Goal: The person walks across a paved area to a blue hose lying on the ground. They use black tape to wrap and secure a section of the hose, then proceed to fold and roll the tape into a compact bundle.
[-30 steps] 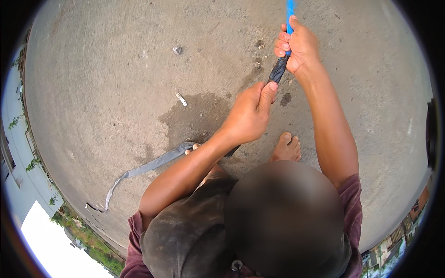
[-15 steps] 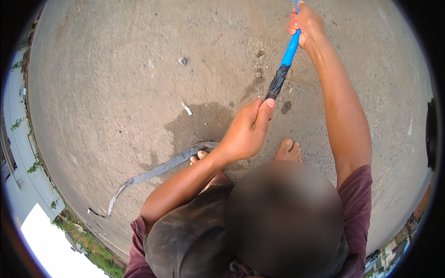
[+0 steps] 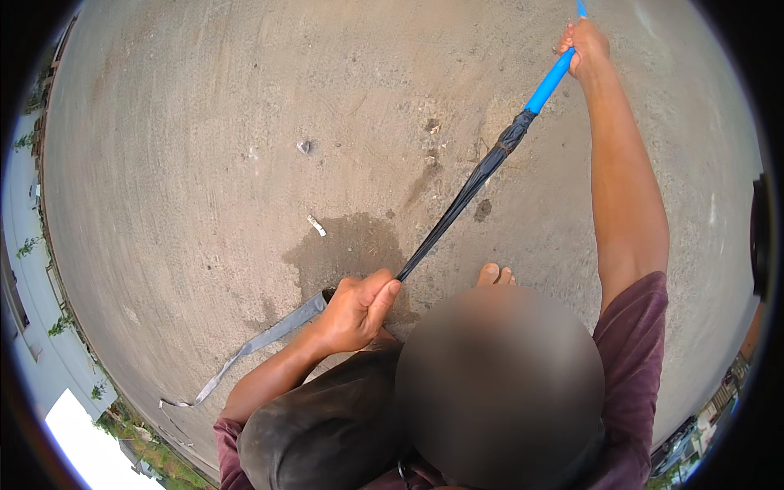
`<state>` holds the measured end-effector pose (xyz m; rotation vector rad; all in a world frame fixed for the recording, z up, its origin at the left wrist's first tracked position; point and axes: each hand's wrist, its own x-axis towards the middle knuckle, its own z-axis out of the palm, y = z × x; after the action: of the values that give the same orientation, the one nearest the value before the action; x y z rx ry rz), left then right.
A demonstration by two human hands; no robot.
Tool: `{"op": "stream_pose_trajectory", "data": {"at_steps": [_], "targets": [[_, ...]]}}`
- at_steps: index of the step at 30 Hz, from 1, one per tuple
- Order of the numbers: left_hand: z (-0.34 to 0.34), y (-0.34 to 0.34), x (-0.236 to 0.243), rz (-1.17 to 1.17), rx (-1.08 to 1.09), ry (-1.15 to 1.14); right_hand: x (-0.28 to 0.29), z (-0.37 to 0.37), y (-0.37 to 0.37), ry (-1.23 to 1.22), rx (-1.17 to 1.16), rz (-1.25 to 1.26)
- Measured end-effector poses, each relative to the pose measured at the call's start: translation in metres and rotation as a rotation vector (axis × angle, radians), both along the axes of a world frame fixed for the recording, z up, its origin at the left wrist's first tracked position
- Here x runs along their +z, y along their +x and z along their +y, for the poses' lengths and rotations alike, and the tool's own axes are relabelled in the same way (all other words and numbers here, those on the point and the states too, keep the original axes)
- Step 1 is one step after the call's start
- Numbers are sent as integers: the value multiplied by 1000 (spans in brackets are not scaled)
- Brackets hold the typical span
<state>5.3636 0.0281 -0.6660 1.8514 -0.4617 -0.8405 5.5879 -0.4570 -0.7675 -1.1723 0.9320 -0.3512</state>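
My right hand (image 3: 590,47), at the upper right with the arm stretched out, is closed around a blue pipe (image 3: 549,88). Gathered black sheeting (image 3: 467,193), which looks like plastic, wraps the pipe's near end, with a thin brownish band around it. From there the sheeting runs taut and narrowing down to my left hand (image 3: 353,312), which pinches its end near my knee. The pipe's far end passes out of the top of the view.
A long flat grey strip (image 3: 282,327) lies on the concrete ground, its wider end beside my left hand. A small white piece of litter (image 3: 316,225) and a grey stone-like lump (image 3: 304,147) lie near a damp patch (image 3: 339,253). My bare toes (image 3: 495,273) show at centre.
My left hand has moved down and left, and a long stretch of black sheeting now shows between it and the pipe. My right hand and the pipe have shifted right and slightly down.
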Motion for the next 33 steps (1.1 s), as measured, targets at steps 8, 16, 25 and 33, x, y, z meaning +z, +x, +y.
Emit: {"op": "stream_pose_trajectory", "data": {"at_steps": [8, 16, 25, 33], "targets": [[115, -75, -3, 131, -103, 385, -5, -72, -3, -150, -231, -3], [96, -41, -3, 35, 6, 357, -6, 6, -71, -1472, 268, 349], [109, -31, 4, 15, 56, 407, -19, 292, -243, -1082, 1390, -253], [109, -33, 20, -85, 127, 354, -20, 288, -258, -1091, 1444, -267]]}}
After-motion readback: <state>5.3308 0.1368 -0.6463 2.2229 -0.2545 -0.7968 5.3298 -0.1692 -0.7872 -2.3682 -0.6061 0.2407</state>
